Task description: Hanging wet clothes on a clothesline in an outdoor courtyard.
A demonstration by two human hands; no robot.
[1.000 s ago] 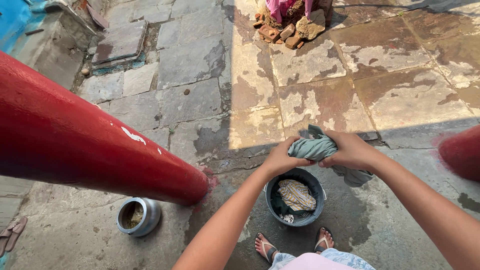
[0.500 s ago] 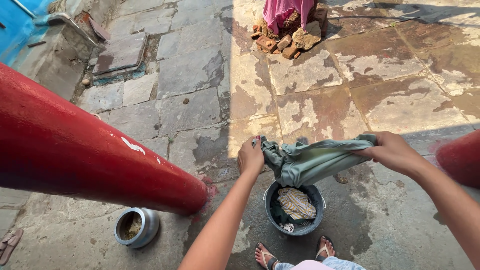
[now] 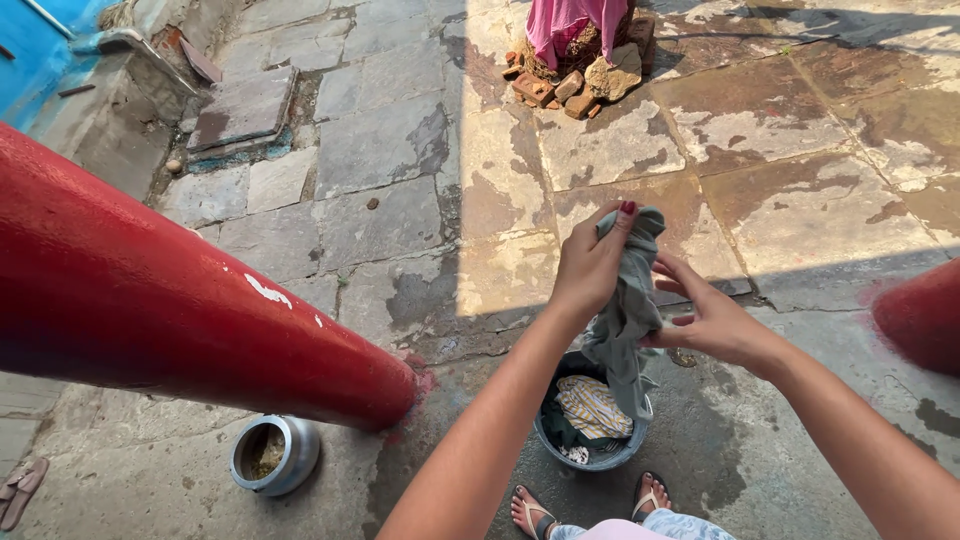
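My left hand (image 3: 590,265) pinches the top of a wet grey-green cloth (image 3: 627,310) and holds it up so it hangs down toward a dark bucket (image 3: 630,440) on the wet stone floor. My right hand (image 3: 705,320) touches the cloth's right side with its fingers spread. The bucket holds a yellow-and-white striped cloth (image 3: 590,403) and darker clothes. My feet in sandals (image 3: 528,500) stand just behind the bucket.
A thick red pillar (image 3: 180,290) slants across the left, a second red one (image 3: 920,310) at the right edge. A small metal pot (image 3: 272,455) stands by the pillar's base. Bricks and stones with pink fabric (image 3: 575,50) lie far ahead. A sandal (image 3: 20,490) lies bottom left.
The cloth was bunched between both hands, then stretched wide. Now my left hand has lifted one end high and my right hand has opened against the hanging cloth.
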